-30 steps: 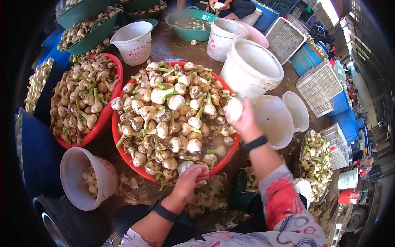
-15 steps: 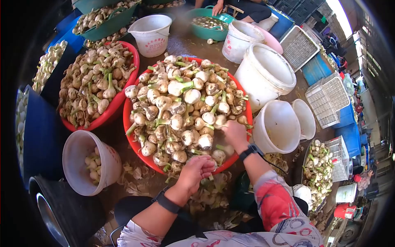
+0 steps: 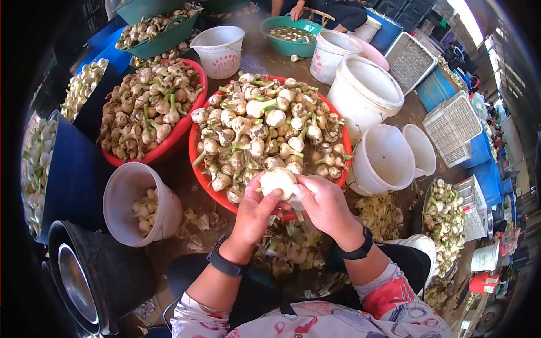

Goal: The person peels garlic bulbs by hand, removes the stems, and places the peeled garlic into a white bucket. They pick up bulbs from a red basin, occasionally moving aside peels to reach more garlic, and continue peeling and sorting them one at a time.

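Observation:
A pale garlic bulb (image 3: 278, 182) is held up in front of me, over the near rim of a red basin (image 3: 197, 179). My left hand (image 3: 255, 217) closes around its left side, thumb on the near face. From the other side, the fingers of my right hand (image 3: 324, 207) pinch the bulb's right edge. Whether a small tool is in either hand I cannot make out. Behind the hands, the basin is heaped with soil-stained garlic bulbs (image 3: 256, 129), several with green stems. Papery peelings and cut stalks (image 3: 290, 245) lie on the ground below my wrists.
Left stand a second red basin (image 3: 200, 96) of garlic, a white bucket (image 3: 115, 217) with some bulbs, and a black bucket (image 3: 121, 281). White buckets (image 3: 372, 90) line the right, near a garlic heap (image 3: 442, 219). Another person's hand (image 3: 297, 11) is above a green basin (image 3: 267, 42).
My right hand has come back from the basin's right side toward my left hand. Both hands now hold one garlic bulb. The view has shifted slightly, so the basins appear farther right.

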